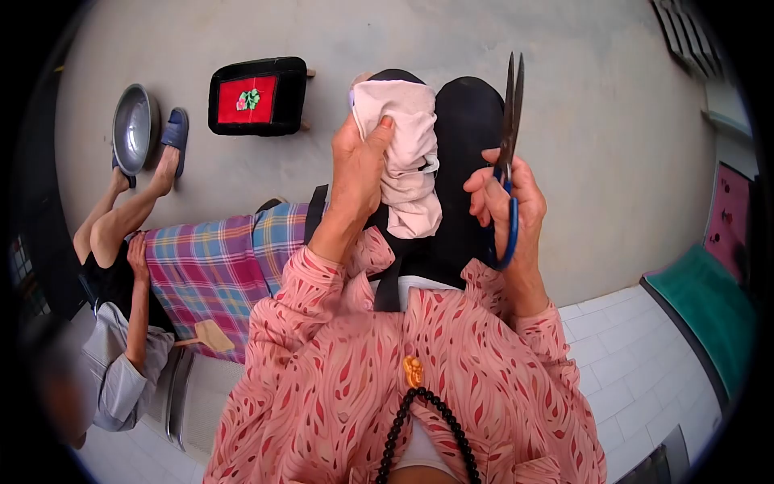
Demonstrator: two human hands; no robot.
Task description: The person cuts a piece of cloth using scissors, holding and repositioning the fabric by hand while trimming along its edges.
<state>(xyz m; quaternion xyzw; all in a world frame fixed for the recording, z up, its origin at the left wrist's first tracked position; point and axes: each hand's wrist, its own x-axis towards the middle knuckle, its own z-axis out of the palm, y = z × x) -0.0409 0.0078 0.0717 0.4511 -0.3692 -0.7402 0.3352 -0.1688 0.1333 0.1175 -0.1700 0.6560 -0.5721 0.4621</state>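
A crumpled pale pink cloth lies over my left thigh. My left hand grips its left side, the thumb pressed on top. In my right hand is a pair of scissors with dark blades and blue handles. The blades point up and away from me, nearly closed, to the right of my right knee. Some fingers of the right hand curl beside the handles. The scissors and the cloth are apart.
A black stool with a red panel stands ahead to the left. Beside it another person's slippered feet are near a metal basin. That person sits by a plaid cloth with a hand fan. A green mat is at right.
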